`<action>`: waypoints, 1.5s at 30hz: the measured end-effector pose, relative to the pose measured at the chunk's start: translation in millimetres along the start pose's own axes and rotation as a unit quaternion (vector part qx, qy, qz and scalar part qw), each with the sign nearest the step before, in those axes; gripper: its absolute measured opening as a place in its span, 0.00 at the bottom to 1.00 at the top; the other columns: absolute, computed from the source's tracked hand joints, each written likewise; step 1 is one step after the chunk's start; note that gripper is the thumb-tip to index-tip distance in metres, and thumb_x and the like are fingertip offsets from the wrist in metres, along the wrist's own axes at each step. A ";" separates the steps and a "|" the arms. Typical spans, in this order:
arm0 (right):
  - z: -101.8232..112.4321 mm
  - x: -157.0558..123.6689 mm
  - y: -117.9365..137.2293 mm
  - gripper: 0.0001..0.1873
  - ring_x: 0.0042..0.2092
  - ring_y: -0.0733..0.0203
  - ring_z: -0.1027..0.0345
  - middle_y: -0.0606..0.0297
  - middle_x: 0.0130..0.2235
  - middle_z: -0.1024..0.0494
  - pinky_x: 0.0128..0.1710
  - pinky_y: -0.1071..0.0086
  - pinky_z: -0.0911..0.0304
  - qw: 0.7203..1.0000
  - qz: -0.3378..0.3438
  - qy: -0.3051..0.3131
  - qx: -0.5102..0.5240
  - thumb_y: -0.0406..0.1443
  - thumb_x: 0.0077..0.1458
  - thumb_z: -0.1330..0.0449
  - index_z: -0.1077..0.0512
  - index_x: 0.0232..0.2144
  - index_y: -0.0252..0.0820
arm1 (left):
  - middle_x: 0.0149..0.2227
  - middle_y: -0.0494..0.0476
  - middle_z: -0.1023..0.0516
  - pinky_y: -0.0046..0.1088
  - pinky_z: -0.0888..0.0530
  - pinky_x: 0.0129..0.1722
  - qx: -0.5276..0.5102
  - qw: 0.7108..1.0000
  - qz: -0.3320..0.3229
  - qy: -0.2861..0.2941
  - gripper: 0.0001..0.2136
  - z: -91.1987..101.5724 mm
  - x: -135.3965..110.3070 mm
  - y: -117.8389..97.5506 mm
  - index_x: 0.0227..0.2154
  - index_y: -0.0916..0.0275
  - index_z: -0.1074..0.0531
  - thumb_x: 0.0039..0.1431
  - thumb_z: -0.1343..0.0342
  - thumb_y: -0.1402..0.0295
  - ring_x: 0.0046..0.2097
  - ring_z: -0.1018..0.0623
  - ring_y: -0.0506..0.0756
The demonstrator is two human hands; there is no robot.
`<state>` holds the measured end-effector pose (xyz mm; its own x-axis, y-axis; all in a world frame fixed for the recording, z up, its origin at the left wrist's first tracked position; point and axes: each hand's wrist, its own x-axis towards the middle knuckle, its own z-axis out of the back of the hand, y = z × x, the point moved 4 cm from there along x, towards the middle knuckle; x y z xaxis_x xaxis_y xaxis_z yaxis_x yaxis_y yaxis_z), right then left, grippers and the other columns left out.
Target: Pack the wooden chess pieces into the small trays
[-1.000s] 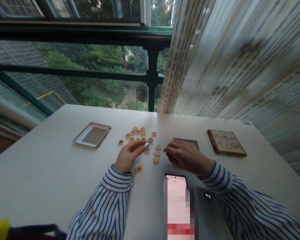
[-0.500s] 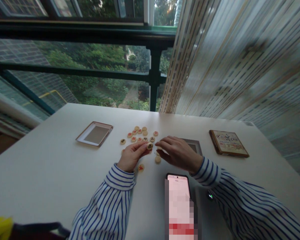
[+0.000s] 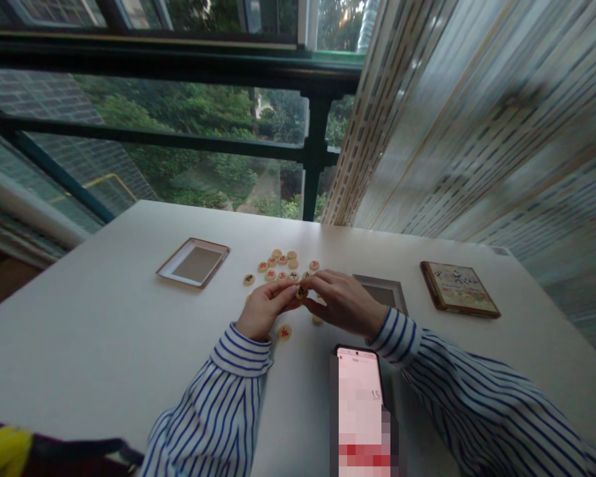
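Note:
Between the thumb and fingers of my left hand [image 3: 267, 308] is a round wooden Chinese chess piece [image 3: 302, 291] with a black character facing up. From the other side, the fingertips of my right hand [image 3: 346, 301] close on the same piece. Behind my hands several more pieces lie in a loose group, such as one with a red character [image 3: 263, 267] and a blank-side-up one [image 3: 291, 256]. Closer to me a red-character piece [image 3: 285, 332] lies on the table, and a pale piece [image 3: 317, 318] is partly covered by my right hand.
A shallow tray or lid [image 3: 193, 263] lies left on the white table [image 3: 104, 318]. A second grey tray [image 3: 385, 291] is partly behind my right hand. A decorated box [image 3: 459, 288] lies at the right. A phone [image 3: 360, 384] with a lit screen sits in front.
My right hand has moved left, and its fingertips have closed on the chess piece that my left hand holds. The view has shifted slightly.

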<state>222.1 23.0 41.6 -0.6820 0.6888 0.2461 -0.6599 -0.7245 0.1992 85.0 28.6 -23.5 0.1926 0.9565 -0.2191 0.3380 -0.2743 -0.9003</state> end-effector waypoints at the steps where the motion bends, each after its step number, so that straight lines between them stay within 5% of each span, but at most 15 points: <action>1: -1.3 1.3 0.1 0.11 0.38 0.61 0.36 0.58 0.35 0.28 0.37 0.70 0.44 1.000 -0.001 0.002 -0.003 0.38 0.57 0.50 0.34 0.40 0.39 | 0.35 0.59 0.22 0.36 0.27 0.43 0.009 1.000 0.001 0.004 0.16 1.1 0.1 -0.4 0.35 0.67 0.25 0.42 0.37 0.64 0.36 0.23 0.53; 5: -7.3 7.1 1.7 0.11 0.38 0.61 0.36 0.58 0.34 0.28 0.36 0.70 0.45 1.000 -0.007 0.013 -0.019 0.38 0.57 0.50 0.33 0.37 0.38 | 0.34 0.59 0.22 0.32 0.27 0.40 0.076 0.997 -0.017 -0.026 0.17 10.2 1.1 -5.5 0.36 0.66 0.26 0.43 0.38 0.62 0.34 0.23 0.53; 11: -26.0 14.2 4.7 0.11 0.36 0.61 0.36 0.58 0.34 0.28 0.33 0.70 0.46 0.996 0.003 0.068 -0.056 0.39 0.55 0.49 0.31 0.34 0.38 | 0.34 0.57 0.23 0.30 0.28 0.38 0.214 0.949 -0.173 -0.154 0.15 28.8 0.6 -23.4 0.37 0.65 0.27 0.50 0.45 0.59 0.35 0.24 0.52; 16: -39.9 19.4 6.0 0.12 0.34 0.61 0.35 0.58 0.33 0.28 0.31 0.69 0.47 0.990 0.006 0.116 -0.077 0.40 0.53 0.48 0.30 0.33 0.38 | 0.35 0.58 0.23 0.30 0.29 0.39 0.273 0.925 -0.194 -0.179 0.15 30.2 -0.8 -25.1 0.38 0.65 0.28 0.52 0.48 0.60 0.37 0.24 0.53; 25: -41.6 23.3 6.9 0.13 0.36 0.59 0.33 0.58 0.34 0.27 0.33 0.69 0.45 0.985 -0.004 0.156 -0.069 0.41 0.53 0.47 0.29 0.35 0.39 | 0.38 0.59 0.24 0.31 0.29 0.42 0.344 0.893 -0.221 -0.187 0.14 28.6 -2.4 -24.9 0.40 0.64 0.29 0.55 0.50 0.62 0.39 0.24 0.53; 34: -15.6 4.6 -42.6 0.12 0.37 0.59 0.32 0.61 0.38 0.26 0.31 0.71 0.45 0.976 -0.132 0.152 -0.081 0.41 0.53 0.47 0.33 0.39 0.42 | 0.39 0.57 0.24 0.28 0.28 0.40 0.430 0.843 -0.279 -0.162 0.11 14.4 -8.0 -26.7 0.39 0.63 0.29 0.56 0.51 0.66 0.38 0.24 0.52; 45: -34.9 7.1 -52.8 0.16 0.36 0.53 0.30 0.55 0.36 0.24 0.30 0.67 0.42 0.950 -0.221 0.204 -0.084 0.45 0.51 0.48 0.29 0.36 0.41 | 0.39 0.58 0.24 0.29 0.29 0.42 0.458 0.829 -0.297 -0.122 0.11 5.6 -7.4 -24.1 0.39 0.65 0.29 0.56 0.51 0.69 0.40 0.25 0.52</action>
<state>241.1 67.1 -0.2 -0.3698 0.9024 -0.2213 -0.9277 -0.3716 0.0352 70.3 28.7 -2.3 0.0120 0.9183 0.3958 -0.5567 0.3349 -0.7602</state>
